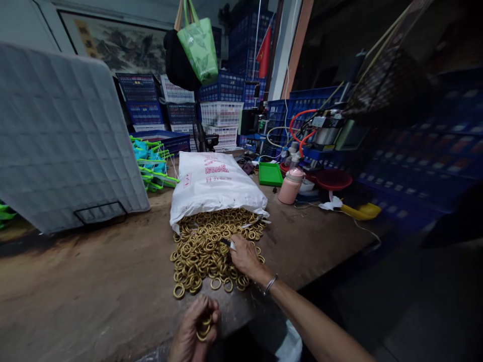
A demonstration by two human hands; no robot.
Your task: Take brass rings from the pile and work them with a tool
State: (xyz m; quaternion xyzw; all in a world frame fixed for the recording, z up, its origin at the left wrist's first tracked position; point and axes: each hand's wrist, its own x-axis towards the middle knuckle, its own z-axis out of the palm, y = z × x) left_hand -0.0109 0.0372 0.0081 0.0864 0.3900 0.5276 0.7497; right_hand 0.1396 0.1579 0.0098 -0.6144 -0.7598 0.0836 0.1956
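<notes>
A heap of brass-coloured rings (206, 249) spills from the open mouth of a white sack (215, 183) lying on the worn wooden table (94, 291). My right hand (244, 256) rests on the right side of the heap, fingers closed on a thin dark tool with a white part that points into the rings. A metal bracelet (270, 284) sits on that wrist. My left hand (196, 329) is at the table's near edge, curled round a small stack of the same rings.
A grey padded panel (64, 136) leans at the left. Green and blue hangers (153, 163) lie behind it. A pink bottle (290, 186), green tray (270, 174), red bowl (334, 179) and yellow scoop (362, 211) stand to the right. Stacked blue and white crates (221, 108) fill the back.
</notes>
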